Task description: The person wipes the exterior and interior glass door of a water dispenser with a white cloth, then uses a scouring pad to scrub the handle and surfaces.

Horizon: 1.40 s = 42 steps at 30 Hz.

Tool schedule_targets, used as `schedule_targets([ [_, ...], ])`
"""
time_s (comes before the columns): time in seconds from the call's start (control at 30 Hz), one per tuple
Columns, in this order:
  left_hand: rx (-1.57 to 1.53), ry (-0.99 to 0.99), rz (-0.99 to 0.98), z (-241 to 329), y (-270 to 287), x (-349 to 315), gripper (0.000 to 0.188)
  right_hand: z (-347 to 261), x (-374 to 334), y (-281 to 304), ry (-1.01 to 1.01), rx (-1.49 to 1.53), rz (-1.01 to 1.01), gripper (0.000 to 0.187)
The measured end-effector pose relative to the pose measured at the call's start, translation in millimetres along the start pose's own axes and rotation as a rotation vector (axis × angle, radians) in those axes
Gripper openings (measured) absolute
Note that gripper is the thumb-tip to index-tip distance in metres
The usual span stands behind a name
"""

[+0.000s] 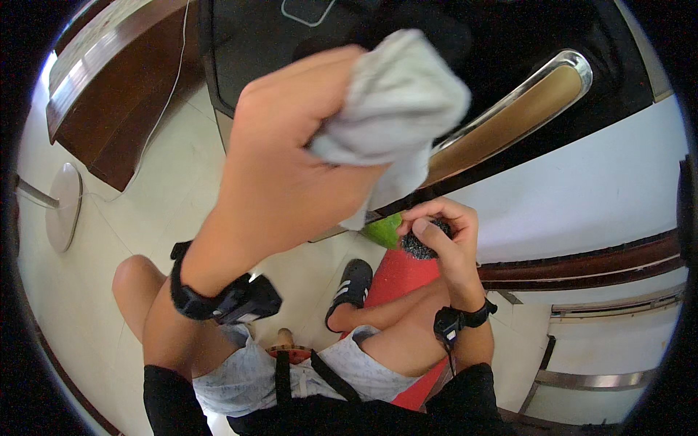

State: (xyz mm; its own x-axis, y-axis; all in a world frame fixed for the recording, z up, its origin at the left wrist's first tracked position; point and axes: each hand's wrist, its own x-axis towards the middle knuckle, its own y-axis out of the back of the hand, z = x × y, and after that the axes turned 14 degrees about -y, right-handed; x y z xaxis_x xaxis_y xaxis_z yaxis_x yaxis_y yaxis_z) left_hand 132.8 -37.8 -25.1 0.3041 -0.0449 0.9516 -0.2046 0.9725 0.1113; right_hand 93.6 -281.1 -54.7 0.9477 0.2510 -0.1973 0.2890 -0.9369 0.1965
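My left hand [283, 145] is closed round a crumpled, pale grey-white cloth [403, 102], raised in front of a glossy black panel [291, 25]. A loose end of the cloth hangs down beside a gold and chrome handle [509, 123] on that panel. Whether the cloth touches the panel or the handle I cannot tell. Lower and to the right, my right hand [458, 232] pinches a dark, wiry scouring pad [419, 245] between thumb and fingers. Just behind the pad, a green thing [384, 231] is partly hidden.
A brown wooden furniture piece [120, 102] stands at the left with a white cord [166, 102]. Near it is a round grey stand base [65, 207]. A red strip [396, 280] lies under my legs, beside a black clog [350, 291]. White panelling [567, 196] spans the right.
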Motion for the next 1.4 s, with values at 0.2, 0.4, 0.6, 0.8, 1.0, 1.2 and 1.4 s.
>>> schedule_targets([
  [0.2,0.271,-0.386,0.056,-17.1,-23.5,17.3,0.035,3.0,2.2,-2.2,0.008,0.081,-0.015,0.011],
  [0.4,0.461,-0.227,-0.144,-3.1,-19.3,5.6,0.031,2.8,2.2,-0.7,0.000,0.116,-0.026,0.012],
  [0.6,0.624,-0.017,-0.434,1.2,-12.1,-36.9,0.015,2.1,2.1,-1.8,0.027,0.056,0.004,0.017],
  [0.8,0.555,0.307,-0.572,1.2,15.6,-52.2,0.017,-2.2,2.4,-5.3,0.018,0.029,0.017,0.023],
  [1.0,0.180,0.484,-0.471,13.7,26.5,-38.5,0.018,-0.7,-0.9,-10.6,0.061,-0.031,-0.003,0.017],
  [1.2,0.235,0.310,-0.203,-4.4,-1.1,-44.2,0.025,-2.0,3.2,-20.7,0.100,-0.016,0.319,0.018],
  [1.4,0.217,0.146,0.015,-13.9,-28.7,-33.8,0.022,-2.1,8.4,-4.3,0.105,-0.304,0.553,0.020],
])
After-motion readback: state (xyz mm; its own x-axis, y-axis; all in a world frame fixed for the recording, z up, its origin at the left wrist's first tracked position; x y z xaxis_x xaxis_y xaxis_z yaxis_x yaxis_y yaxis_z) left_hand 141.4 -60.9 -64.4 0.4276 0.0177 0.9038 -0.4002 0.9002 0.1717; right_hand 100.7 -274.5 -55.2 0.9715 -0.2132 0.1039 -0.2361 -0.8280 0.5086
